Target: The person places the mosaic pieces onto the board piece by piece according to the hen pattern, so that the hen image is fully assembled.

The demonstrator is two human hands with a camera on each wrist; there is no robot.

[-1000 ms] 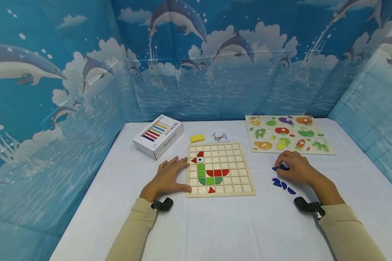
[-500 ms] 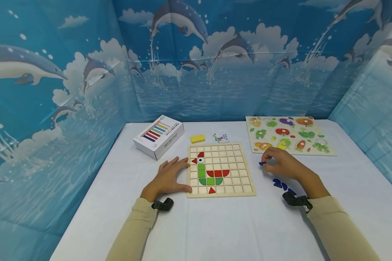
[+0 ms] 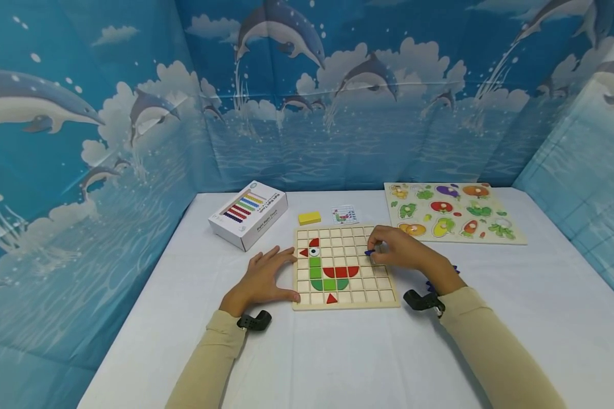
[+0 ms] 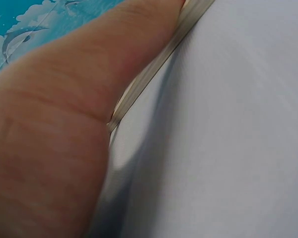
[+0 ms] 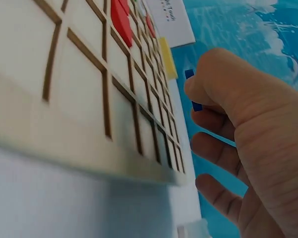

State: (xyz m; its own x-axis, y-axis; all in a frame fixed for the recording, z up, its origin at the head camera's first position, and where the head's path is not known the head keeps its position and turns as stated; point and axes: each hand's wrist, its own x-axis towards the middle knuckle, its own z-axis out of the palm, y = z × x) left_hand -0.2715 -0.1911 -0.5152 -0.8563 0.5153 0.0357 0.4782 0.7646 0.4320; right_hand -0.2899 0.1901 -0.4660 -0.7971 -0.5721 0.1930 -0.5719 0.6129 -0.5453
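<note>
2 hands (image 3: 332, 266) at grid board (image 3: 373, 295)

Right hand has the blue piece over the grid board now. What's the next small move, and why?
Probably lower the small blue piece into an empty cell right of the red tiles. The right hand pinches it just above the wooden grid board; the left hand rests on the board's left edge, steadying it.

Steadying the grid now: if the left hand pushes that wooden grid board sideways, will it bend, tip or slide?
The wooden grid board looks thin, flat and stiff, so bending or tipping seems unlikely. On the smooth white tablecloth it would probably slide. The left hand braces its left edge.
</note>
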